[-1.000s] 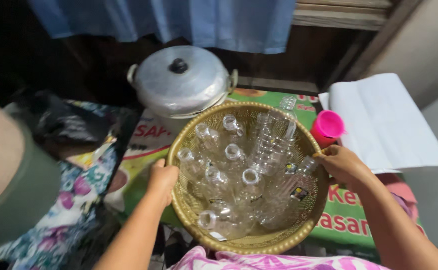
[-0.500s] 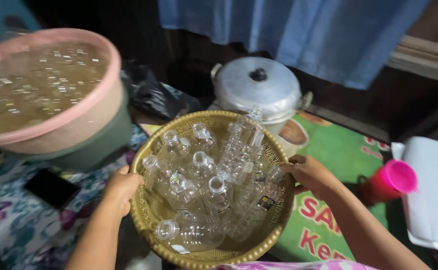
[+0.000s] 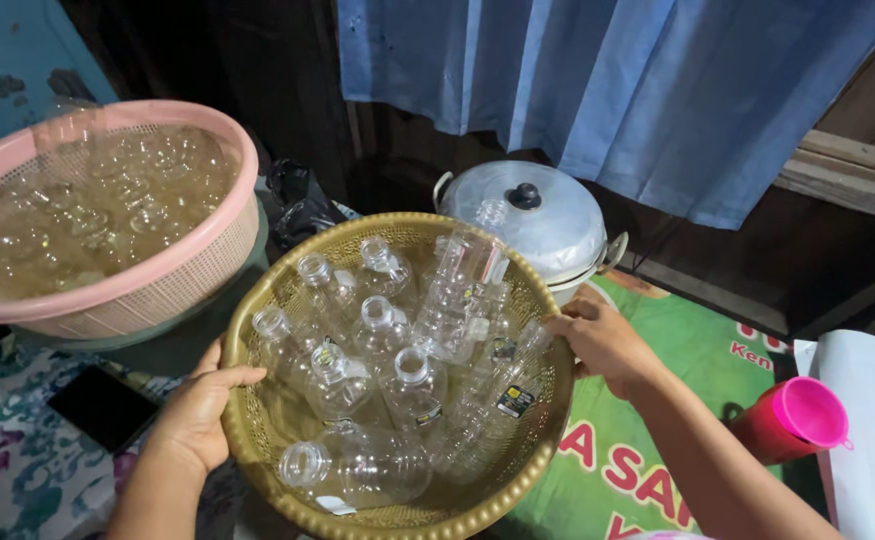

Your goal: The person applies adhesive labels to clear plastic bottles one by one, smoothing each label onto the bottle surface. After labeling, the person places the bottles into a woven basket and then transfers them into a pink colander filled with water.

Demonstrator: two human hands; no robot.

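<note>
The round gold woven plastic basket (image 3: 397, 505) of empty clear plastic bottles (image 3: 397, 385) sits between both hands — left hand (image 3: 195, 418) and right hand (image 3: 602, 343) each curled closed on opposite rims. Likely light but flexible; the loose bottles could roll, so gripping opposite rims suits it.

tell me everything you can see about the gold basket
The gold basket is round and shallow, woven-looking mesh with a thicker rim, likely plastic. It is tilted toward the camera and filled with clear empty plastic bottles, uncapped, lying jumbled. The left hand grips its near-left rim, the right hand its right rim. It sits in front of a lidded metal pot.
</note>
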